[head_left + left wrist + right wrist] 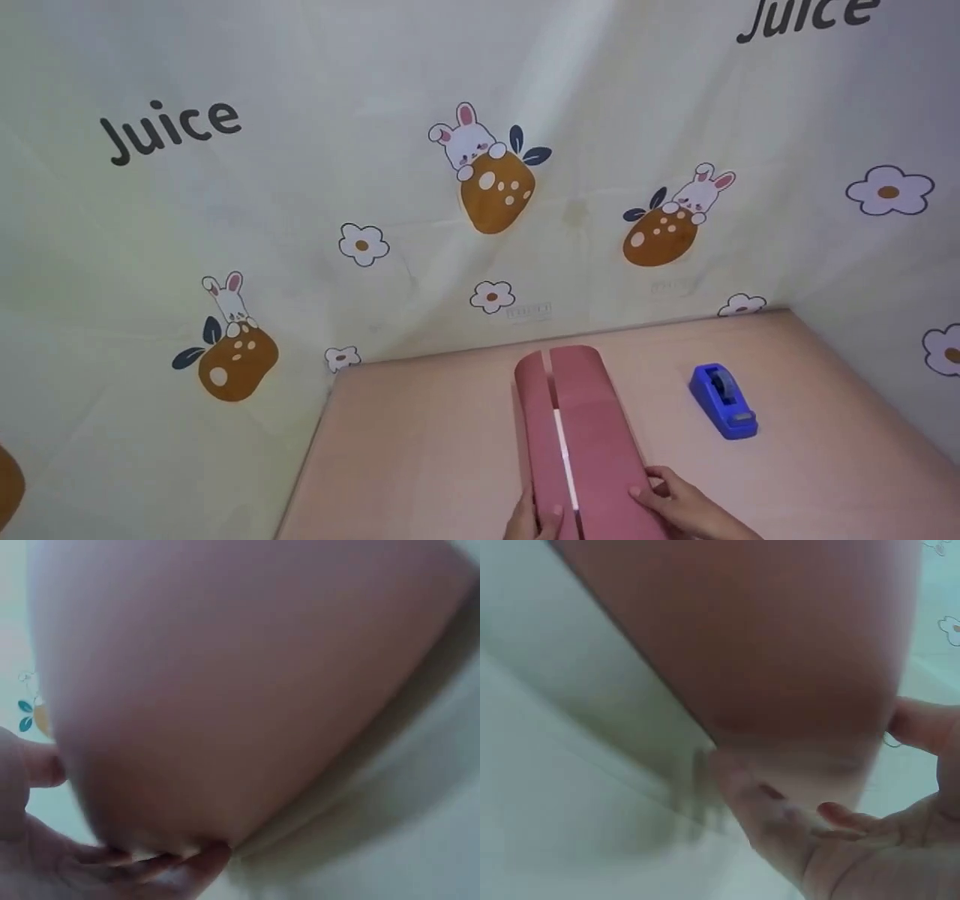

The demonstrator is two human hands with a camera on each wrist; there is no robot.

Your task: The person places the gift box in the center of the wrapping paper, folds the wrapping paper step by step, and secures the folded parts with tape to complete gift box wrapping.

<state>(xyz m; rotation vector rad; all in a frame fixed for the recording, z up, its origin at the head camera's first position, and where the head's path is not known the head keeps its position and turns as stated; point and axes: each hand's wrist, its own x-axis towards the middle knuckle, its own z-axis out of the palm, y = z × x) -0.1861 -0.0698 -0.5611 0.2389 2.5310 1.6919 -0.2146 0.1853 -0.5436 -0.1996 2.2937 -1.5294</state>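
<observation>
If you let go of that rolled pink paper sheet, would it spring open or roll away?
Probably it springs open: the rolled pink paper sheet shows a gap along its seam, and both hands, left hand and right hand, hold it. Being round, it might roll.

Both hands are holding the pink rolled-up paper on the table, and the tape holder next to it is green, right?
Not quite: the tape holder is blue, not green, as the head view shows. The rest holds: the left hand and the right hand both hold the pink rolled-up paper on the table, and the tape holder stands beside it, apart from it.
</observation>
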